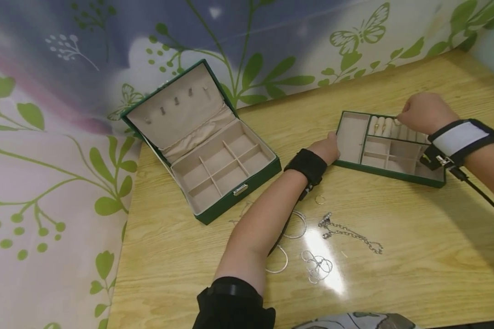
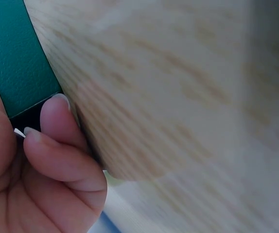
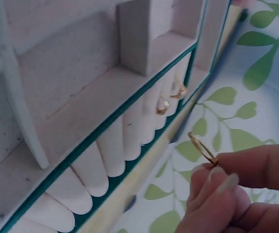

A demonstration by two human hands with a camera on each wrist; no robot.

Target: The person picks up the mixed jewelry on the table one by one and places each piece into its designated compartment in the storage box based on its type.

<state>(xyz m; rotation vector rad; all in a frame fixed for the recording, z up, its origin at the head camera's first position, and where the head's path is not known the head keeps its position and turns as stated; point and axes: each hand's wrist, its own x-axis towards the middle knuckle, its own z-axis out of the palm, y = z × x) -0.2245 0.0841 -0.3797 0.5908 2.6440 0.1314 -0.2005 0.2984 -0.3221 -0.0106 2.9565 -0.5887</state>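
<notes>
A green jewelry tray (image 1: 352, 137) with beige compartments lies on the right of the table. My left hand (image 1: 327, 147) grips its left end; in the left wrist view, thumb and curled fingers are around a green corner (image 2: 25, 63). Over the tray's padded ring rolls (image 3: 111, 155), my right hand (image 1: 428, 112) pinches a thin gold ring (image 3: 202, 147) between thumb and fingertips. The ring is held apart from the rolls in the right wrist view. Two gold rings, one with a square stone (image 3: 163, 108) and another (image 3: 179, 91) beside it, sit in the rolls.
An open green jewelry box (image 1: 238, 186) with divided compartments stands at the left, lid raised toward the patterned wall covering. Near me lie a gold ring (image 1: 320, 199), a silver chain (image 1: 350, 232), a tangled silver piece (image 1: 318, 266) and silver bangles (image 1: 303, 224), partly behind my left forearm.
</notes>
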